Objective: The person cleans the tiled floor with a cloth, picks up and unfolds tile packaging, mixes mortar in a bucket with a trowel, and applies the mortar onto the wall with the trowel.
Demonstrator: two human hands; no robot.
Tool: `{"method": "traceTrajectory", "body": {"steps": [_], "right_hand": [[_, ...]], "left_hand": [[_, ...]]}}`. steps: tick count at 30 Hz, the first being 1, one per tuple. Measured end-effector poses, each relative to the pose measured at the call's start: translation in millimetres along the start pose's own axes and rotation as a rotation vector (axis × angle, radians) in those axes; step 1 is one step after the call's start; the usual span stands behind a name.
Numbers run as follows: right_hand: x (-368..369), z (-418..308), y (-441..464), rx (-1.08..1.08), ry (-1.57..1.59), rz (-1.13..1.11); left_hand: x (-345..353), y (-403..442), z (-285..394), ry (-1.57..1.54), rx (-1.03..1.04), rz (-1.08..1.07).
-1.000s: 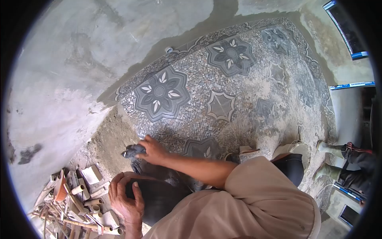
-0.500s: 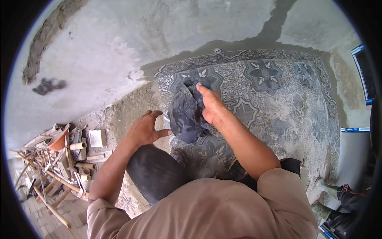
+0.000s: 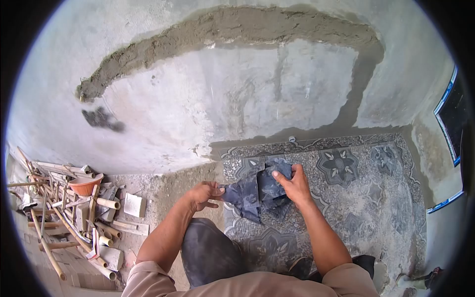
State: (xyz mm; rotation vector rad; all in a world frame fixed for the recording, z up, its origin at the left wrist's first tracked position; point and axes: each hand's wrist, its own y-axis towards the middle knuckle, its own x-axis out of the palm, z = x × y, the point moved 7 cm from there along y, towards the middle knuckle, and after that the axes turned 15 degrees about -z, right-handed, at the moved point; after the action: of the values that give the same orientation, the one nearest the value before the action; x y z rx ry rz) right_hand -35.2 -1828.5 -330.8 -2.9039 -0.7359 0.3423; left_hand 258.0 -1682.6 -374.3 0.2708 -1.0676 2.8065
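A crumpled dark blue cloth (image 3: 252, 190), creased and smudged with pale dust, hangs between my two hands above the patterned tiles. My right hand (image 3: 295, 185) grips its upper right part, with the thumb lying on top. At the cloth's left end, my left hand (image 3: 207, 194) pinches a corner between thumb and fingers. Grey floor tiles (image 3: 339, 166) with flower and pebble patterns spread below and to the right, dusty in places. The cloth hides part of the tile beneath it.
Ahead rises a plastered wall (image 3: 307, 79) with a rough mortar band (image 3: 222, 27). A small pipe end (image 3: 292, 139) sticks up at the wall's foot. On the left lie bamboo poles (image 3: 52, 252), an orange bowl (image 3: 86, 185) and a white block (image 3: 134, 204).
My view has tilted up, showing more wall. My left hand, formerly apart with spread fingers, now pinches the cloth's left end. The cloth is stretched wider between both hands.
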Motion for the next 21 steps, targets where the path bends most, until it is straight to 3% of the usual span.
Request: {"method": "traceTrajectory", "body": {"steps": [2, 3, 5, 9, 11, 12, 16, 17, 19, 21], "right_hand": [[-10, 0, -3, 0.157, -0.443, -0.059], [-18, 1, -4, 0.163, -0.436, -0.039], [-10, 12, -4, 0.162, -0.272, -0.355], [-10, 27, 6, 0.100, -0.316, -0.588], [-19, 8, -5, 0.177, -0.474, -0.508], [-21, 6, -11, 0.230, -0.411, -0.534], [-53, -6, -1, -0.166, -0.520, -0.312], [-56, -13, -5, -0.152, -0.512, -0.313], [-69, -13, -11, 0.126, -0.439, -0.302], [-72, -23, -17, 0.099, -0.375, -0.301]], "left_hand": [[-15, -4, -9, -0.041, 0.039, -0.012], [-22, -4, -11, -0.103, 0.104, -0.003], [-21, -6, -7, -0.152, 0.142, -0.023], [-10, -24, 30, -0.300, 0.390, 0.035], [12, -40, 52, -0.229, 0.449, 0.065], [-20, -17, 35, -0.199, 0.458, 0.069], [10, -29, 75, -0.226, 0.483, 0.053], [15, -31, 84, -0.220, 0.495, 0.064], [31, -38, 101, -0.247, 0.508, 0.084], [40, -46, 122, -0.272, 0.525, 0.103]]}}
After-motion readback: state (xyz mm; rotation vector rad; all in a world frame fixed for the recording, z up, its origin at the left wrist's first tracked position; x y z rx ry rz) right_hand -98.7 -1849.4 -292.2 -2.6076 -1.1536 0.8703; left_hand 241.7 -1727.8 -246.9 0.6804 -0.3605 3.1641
